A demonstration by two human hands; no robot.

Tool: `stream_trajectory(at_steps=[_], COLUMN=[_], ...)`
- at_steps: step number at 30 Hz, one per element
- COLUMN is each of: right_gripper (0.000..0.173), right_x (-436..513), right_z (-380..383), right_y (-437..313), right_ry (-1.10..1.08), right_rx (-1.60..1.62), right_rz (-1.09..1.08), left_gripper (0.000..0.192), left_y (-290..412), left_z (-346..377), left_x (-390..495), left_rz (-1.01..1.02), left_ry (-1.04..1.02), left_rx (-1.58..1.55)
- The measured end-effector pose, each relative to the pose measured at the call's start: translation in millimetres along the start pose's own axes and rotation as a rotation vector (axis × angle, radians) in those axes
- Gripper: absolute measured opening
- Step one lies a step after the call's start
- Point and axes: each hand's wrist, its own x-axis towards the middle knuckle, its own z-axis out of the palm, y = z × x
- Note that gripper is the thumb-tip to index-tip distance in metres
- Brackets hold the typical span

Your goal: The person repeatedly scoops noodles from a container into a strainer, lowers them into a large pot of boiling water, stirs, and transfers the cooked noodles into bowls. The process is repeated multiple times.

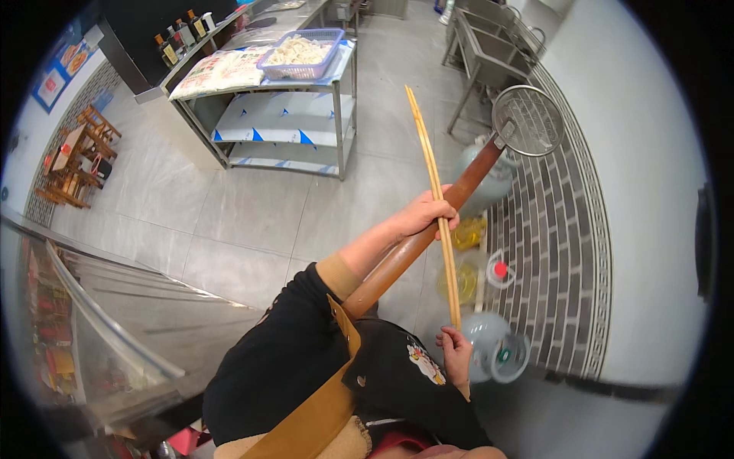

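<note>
My left hand [427, 215] is closed around the brown handle [401, 258] of a long wire-mesh skimmer and a pair of long wooden cooking chopsticks [427, 143]. The skimmer's round mesh head [528, 120] points up and to the right, and its handle slants down toward my body. The chopsticks cross the handle at my left hand. My right hand [457, 353] is lower down, its bent fingers at the bottom end of the chopsticks; whether they grip it cannot be told.
A metal shelf table [339, 115] bears a purple plastic basket [298, 72] of pale food pieces and printed sacks [221, 72]. Metal sinks [493, 49] stand at upper right. Large bottles [487, 341] and oil jugs [459, 284] line the brick-patterned wall. A transparent panel [132, 298] is at left.
</note>
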Motion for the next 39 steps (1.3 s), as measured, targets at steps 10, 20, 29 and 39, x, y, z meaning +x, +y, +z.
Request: stream_trajectory(at_steps=[10, 20, 29, 39], right_gripper=[0.017, 0.014, 0.012, 0.041], right_x=[309.0, 690.3, 869.7, 938.9], right_z=[5.4, 126.5, 426.7, 632.1], right_y=[-65.3, -267.3, -454.1, -437.0], right_ry=[-0.222, -0.522, -1.079, -1.781], right_rx=[-0.096, -0.285, -0.467, -1.07], right_rz=[-0.086, -0.605, -1.428, -1.67], left_gripper=[0.036, 0.053, 0.037, 0.04], left_y=[110.8, 220.5, 237.6, 262.0], left_z=[-209.5, -317.0, -374.4, -422.1], left_x=[98.6, 110.7, 134.1, 165.8], left_rz=[0.137, 0.289, 0.356, 0.421], left_ry=[0.409, 0.913, 1.117, 1.401], left_rx=[0.215, 0.249, 0.066, 0.017])
